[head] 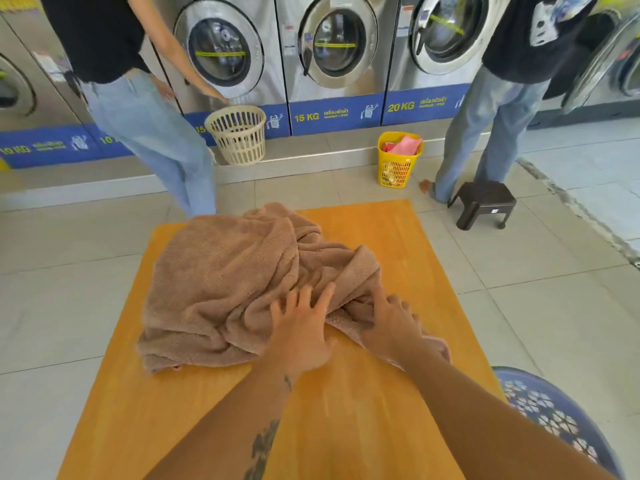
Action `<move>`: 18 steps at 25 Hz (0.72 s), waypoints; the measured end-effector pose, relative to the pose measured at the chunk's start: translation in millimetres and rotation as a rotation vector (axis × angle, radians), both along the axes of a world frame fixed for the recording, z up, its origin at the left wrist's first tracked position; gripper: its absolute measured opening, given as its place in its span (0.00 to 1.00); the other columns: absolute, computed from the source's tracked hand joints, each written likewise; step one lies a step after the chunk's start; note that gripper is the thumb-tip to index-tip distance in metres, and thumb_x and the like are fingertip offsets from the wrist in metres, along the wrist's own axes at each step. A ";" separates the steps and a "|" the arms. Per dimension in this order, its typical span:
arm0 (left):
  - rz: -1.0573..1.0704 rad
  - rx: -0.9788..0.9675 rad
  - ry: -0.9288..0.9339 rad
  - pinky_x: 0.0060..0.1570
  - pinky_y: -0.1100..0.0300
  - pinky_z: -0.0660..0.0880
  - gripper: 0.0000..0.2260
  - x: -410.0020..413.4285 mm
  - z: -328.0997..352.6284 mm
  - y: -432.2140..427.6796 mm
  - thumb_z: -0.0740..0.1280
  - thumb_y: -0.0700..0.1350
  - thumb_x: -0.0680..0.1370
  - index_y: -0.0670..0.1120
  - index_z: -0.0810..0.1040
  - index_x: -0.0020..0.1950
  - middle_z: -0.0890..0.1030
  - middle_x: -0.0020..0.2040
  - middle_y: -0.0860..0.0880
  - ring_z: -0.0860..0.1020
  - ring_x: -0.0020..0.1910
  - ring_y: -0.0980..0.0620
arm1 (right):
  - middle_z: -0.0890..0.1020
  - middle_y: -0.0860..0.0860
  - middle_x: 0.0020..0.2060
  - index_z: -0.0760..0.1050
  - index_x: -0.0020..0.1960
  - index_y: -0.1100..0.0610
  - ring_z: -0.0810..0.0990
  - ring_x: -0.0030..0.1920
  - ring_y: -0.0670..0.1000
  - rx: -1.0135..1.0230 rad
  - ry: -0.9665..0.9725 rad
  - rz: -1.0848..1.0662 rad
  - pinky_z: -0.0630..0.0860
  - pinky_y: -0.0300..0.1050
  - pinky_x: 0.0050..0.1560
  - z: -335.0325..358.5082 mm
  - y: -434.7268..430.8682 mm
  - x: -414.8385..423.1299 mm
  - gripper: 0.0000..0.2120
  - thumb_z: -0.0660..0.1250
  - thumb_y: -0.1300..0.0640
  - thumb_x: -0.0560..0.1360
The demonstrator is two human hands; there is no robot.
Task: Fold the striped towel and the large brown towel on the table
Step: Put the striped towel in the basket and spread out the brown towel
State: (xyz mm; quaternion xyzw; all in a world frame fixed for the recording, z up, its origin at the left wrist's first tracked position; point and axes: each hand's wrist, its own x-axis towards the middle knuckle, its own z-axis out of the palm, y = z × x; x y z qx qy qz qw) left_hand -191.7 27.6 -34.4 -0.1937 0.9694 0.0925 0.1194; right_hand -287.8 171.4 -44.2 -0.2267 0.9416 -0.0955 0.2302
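Observation:
A large brown towel point(221, 285) lies crumpled in a heap on the orange wooden table point(346, 427), covering its far left half. My left hand point(301, 327) rests flat on the towel's near edge with fingers spread. My right hand point(391, 323) grips a bunched fold of the towel at its near right corner, fingers curled into the cloth. No striped towel shows in this view.
A blue patterned basket point(554, 414) stands by the table's right side. Beyond the table are a beige basket point(237, 135), a yellow basket point(398, 161) with pink cloth, a dark stool point(483, 204), two standing people and a row of washing machines point(332, 46).

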 end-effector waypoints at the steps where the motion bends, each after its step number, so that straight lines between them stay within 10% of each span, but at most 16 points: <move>1: 0.025 -0.031 -0.034 0.71 0.38 0.54 0.34 -3.8 0.2 1.6 0.65 0.52 0.78 0.57 0.50 0.79 0.65 0.72 0.49 0.60 0.73 0.42 | 0.74 0.55 0.63 0.52 0.77 0.49 0.73 0.63 0.62 0.024 -0.021 0.048 0.68 0.60 0.62 -3.1 3.2 -4.6 0.36 0.64 0.49 0.72; 4: 0.199 0.006 0.154 0.59 0.45 0.72 0.14 -14.0 7.0 -9.2 0.60 0.47 0.80 0.51 0.71 0.66 0.75 0.61 0.49 0.75 0.60 0.43 | 0.79 0.53 0.55 0.67 0.63 0.50 0.78 0.57 0.59 0.029 0.100 0.092 0.68 0.56 0.59 -2.8 21.4 -40.3 0.20 0.62 0.55 0.71; 8: 0.563 0.085 0.541 0.40 0.47 0.75 0.02 -5.8 26.6 -42.8 0.60 0.43 0.79 0.47 0.72 0.49 0.76 0.43 0.48 0.76 0.43 0.42 | 0.75 0.54 0.49 0.71 0.55 0.53 0.75 0.52 0.59 -0.042 0.527 -0.120 0.69 0.54 0.54 21.8 62.5 -119.3 0.11 0.63 0.50 0.76; 13: 0.511 0.091 0.564 0.46 0.48 0.75 0.14 -3.1 34.7 -29.8 0.66 0.39 0.70 0.50 0.72 0.53 0.74 0.49 0.49 0.74 0.46 0.46 | 0.69 0.56 0.63 0.65 0.68 0.50 0.69 0.64 0.59 0.293 0.318 -0.049 0.69 0.57 0.62 25.3 78.3 -144.2 0.26 0.64 0.42 0.74; 18: 0.209 0.092 0.481 0.53 0.53 0.72 0.22 -17.8 13.3 30.8 0.65 0.38 0.72 0.54 0.72 0.64 0.74 0.58 0.53 0.74 0.54 0.49 | 0.64 0.53 0.72 0.54 0.74 0.48 0.62 0.73 0.60 0.088 0.119 0.215 0.59 0.66 0.69 4.3 52.8 -96.0 0.36 0.67 0.52 0.71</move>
